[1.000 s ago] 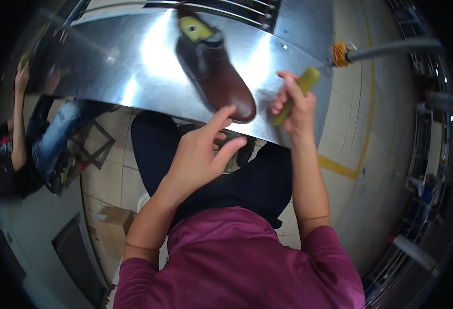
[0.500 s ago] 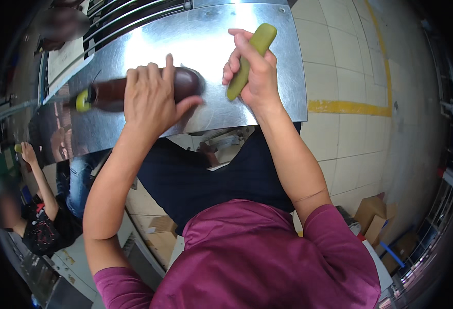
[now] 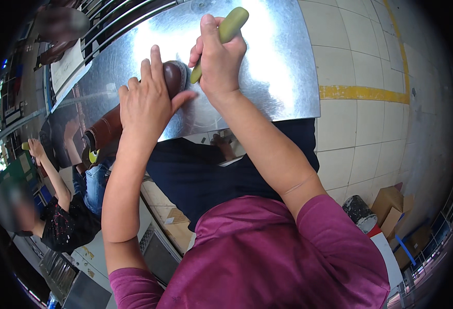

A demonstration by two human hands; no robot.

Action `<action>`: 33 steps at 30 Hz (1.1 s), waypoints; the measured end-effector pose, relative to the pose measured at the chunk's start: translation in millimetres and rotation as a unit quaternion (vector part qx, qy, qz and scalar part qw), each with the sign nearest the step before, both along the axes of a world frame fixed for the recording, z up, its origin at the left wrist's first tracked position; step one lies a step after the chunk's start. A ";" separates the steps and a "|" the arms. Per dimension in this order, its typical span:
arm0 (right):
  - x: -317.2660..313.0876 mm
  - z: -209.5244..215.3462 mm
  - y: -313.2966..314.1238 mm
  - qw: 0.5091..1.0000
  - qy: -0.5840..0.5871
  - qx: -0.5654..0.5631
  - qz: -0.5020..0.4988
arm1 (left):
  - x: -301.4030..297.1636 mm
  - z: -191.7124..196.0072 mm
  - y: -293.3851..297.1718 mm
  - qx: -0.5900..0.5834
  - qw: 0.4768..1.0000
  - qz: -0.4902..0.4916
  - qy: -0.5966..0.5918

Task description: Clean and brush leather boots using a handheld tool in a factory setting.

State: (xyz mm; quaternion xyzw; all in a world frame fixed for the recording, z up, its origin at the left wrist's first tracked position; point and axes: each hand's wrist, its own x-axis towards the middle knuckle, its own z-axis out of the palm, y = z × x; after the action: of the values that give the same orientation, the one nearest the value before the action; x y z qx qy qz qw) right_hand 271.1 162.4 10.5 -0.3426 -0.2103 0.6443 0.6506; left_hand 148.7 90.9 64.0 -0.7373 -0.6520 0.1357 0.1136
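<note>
Left hand [image 3: 146, 100] flat, pinning brown shoe [image 3: 134, 110] – right hand [image 3: 217, 54] fisted on green tool [image 3: 221, 38] at toe – working stroke needs steady pressure

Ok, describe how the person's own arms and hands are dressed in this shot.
Both hands are bare, with no gloves: the left hand and the right hand. No rings, watch or wristbands show. The forearms are uncovered too. The person wears a magenta short-sleeved shirt, its sleeves ending at the upper arms, above the elbows.
</note>
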 end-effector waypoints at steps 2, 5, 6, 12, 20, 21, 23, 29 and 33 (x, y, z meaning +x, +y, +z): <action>-3.5 -1.1 -0.4 1.000 -0.018 0.020 0.006 | 6.5 3.7 11.4 -0.034 0.998 0.056 -0.022; -0.4 -3.7 -4.3 0.997 -0.051 0.044 0.024 | -1.6 23.2 1.6 -0.038 0.995 0.051 -0.077; -0.5 -4.3 -4.7 0.996 -0.067 0.047 0.032 | -4.7 35.0 -6.6 -0.008 0.994 -0.016 -0.107; 6.1 -16.3 12.7 0.996 0.023 0.079 0.025 | -70.1 123.1 -46.7 -0.051 0.924 0.049 -0.375; -41.7 9.7 30.1 0.995 0.035 -0.011 0.091 | -77.7 83.1 -132.4 -0.054 0.770 0.318 -0.550; -43.9 8.7 34.9 0.995 0.034 -0.009 0.093 | -86.2 78.8 -144.3 -0.067 0.760 0.346 -0.546; -50.3 14.8 39.8 0.991 0.015 -0.026 0.133 | -106.6 66.0 -151.9 -0.056 0.673 0.312 -0.668; -58.5 0.4 39.5 0.982 0.072 0.017 0.172 | -107.4 9.9 -61.0 0.095 0.671 0.059 -0.733; -63.9 -0.6 37.0 0.981 0.062 -0.025 0.185 | -113.0 -1.1 -15.4 -0.048 0.647 -0.116 -0.753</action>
State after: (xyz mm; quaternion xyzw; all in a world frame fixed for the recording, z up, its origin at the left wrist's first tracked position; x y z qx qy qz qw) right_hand 207.2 199.4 9.9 -0.2732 -0.2133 0.7784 0.5234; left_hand 35.7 75.5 62.9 -0.6597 -0.4153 -0.4490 -0.4367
